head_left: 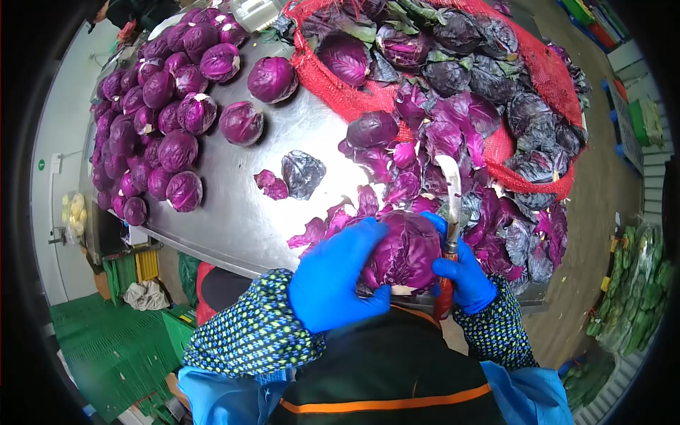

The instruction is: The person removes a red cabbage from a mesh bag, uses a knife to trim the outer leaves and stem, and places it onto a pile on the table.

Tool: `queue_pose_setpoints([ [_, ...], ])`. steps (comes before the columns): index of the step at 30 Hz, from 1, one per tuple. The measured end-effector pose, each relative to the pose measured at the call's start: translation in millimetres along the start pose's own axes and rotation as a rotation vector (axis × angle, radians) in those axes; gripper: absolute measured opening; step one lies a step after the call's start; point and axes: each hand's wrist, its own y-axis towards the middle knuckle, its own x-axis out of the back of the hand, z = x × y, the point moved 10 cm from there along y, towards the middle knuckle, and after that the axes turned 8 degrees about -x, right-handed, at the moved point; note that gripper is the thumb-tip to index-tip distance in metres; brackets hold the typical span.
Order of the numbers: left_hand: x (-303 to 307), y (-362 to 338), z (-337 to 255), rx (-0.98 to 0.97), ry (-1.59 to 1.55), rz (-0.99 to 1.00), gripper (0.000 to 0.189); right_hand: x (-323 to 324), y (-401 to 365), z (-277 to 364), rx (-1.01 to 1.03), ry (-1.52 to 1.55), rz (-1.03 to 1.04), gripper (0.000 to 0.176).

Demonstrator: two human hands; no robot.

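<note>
Both my hands wear blue gloves and are at one red cabbage (404,251) close to my apron, its pale cut stem facing me. My left hand (333,273) wraps round the cabbage's left side. My right hand (464,273) grips a knife (452,241) with a red handle, its curved blade pointing away from me, and its fingers reach the cabbage's right side. Loose purple leaves (404,184) lie just beyond the cabbage. A dark leaf (303,174) and a small purple scrap lie farther left on the metal table (241,184).
Trimmed red cabbages (177,92) are heaped at the table's left. A red mesh sack (326,78) at the back right holds cabbages with dark outer leaves (489,78). Green crates (99,347) stand on the floor at left; bagged green vegetables (634,290) are at right.
</note>
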Motion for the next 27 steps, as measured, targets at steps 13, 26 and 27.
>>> queue_pose_setpoints([
  [13, -94, -12, 194, 0.751, -1.297, -0.580, 0.028, 9, -5, -96, -0.373, 0.819, 0.225, 0.069],
  [26, -46, -39, 60, 0.228, -1.041, -0.466, 0.097, -2, -20, 48, 0.205, -0.033, -0.140, 0.042],
  [27, -26, -42, 51, 0.148, -0.572, -0.484, 0.101, -24, -23, 59, 0.301, -0.351, -0.123, 0.048],
])
